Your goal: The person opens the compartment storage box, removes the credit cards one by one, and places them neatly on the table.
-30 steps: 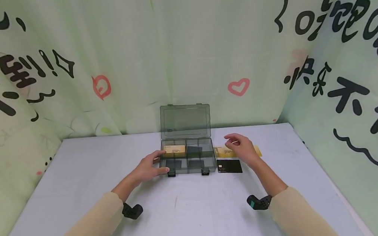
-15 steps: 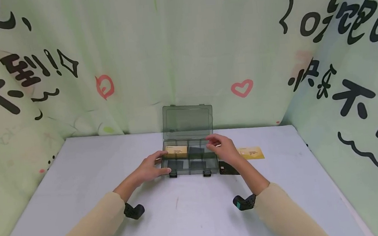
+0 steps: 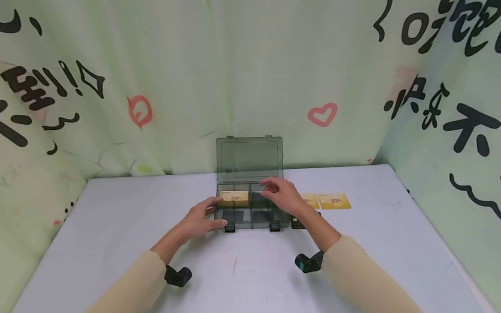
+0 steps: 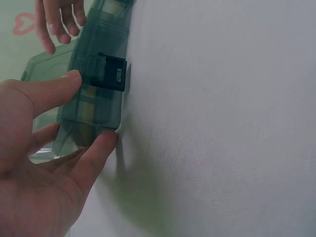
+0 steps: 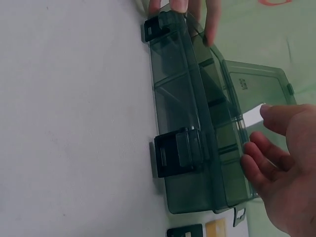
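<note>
A see-through dark green-grey divided storage box (image 3: 278, 216) stands on the table, its lid (image 3: 250, 156) raised at the back. My left hand (image 3: 199, 219) holds the box's left end, thumb at the front rim and fingers round the side, also in the left wrist view. A thick yellow card stack (image 3: 235, 198) sits in the back left compartment. Over the back right compartments hovers my right hand (image 3: 284, 197), fingers loosely bent. In the right wrist view its thumb (image 5: 279, 117) stands apart from the fingers, with nothing visibly held.
Two yellow cards (image 3: 335, 201) lie right of the box. A black card (image 3: 297, 222) in front of them is partly covered by the right wrist. Two dark latches (image 3: 274, 227) hang at the box's front. A printed curtain (image 3: 172, 84) closes off the back.
My right hand has moved left from above the yellow cards to above the box's right half. The left hand keeps its hold on the box. The view has shifted slightly.
</note>
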Demonstrator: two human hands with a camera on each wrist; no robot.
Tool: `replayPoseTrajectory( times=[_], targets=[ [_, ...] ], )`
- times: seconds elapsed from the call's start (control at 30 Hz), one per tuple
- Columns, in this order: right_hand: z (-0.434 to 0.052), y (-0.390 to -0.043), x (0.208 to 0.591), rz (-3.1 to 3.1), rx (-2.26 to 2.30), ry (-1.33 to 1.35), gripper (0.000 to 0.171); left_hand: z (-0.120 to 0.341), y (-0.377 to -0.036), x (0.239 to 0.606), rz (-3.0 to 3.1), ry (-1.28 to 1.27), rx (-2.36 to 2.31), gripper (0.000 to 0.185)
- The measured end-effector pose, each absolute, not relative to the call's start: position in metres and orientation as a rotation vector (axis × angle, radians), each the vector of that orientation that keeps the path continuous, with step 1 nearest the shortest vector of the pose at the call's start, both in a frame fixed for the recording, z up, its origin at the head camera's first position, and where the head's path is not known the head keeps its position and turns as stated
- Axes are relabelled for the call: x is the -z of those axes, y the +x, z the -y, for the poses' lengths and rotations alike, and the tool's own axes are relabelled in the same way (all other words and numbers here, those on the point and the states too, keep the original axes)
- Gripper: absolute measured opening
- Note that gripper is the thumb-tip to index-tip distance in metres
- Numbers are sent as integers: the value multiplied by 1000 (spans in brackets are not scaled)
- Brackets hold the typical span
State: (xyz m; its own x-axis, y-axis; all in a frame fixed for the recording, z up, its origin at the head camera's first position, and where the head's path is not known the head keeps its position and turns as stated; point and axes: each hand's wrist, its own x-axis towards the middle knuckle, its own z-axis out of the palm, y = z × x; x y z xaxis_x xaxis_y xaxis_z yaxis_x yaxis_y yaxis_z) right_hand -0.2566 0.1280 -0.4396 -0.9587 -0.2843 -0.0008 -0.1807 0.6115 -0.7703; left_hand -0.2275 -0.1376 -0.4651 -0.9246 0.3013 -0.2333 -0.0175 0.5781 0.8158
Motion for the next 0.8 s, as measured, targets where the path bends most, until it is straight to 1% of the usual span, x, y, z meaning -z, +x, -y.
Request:
replayPoseTrajectory(
  times=[0.37, 0.63, 0.8],
  targets=[
    [-112, -263, 445, -2696, 1173, -369, 37, 138, -229, 465, -2467, 239, -1261, 68],
    [-97, -273, 447, -2726, 931, -421, 37, 138, -229, 464, -2456, 223, -1266, 67],
    [-91, -276, 450, -2740, 848, -395, 35, 138, -230, 465, -2457, 221, -1260, 68]
  ],
)
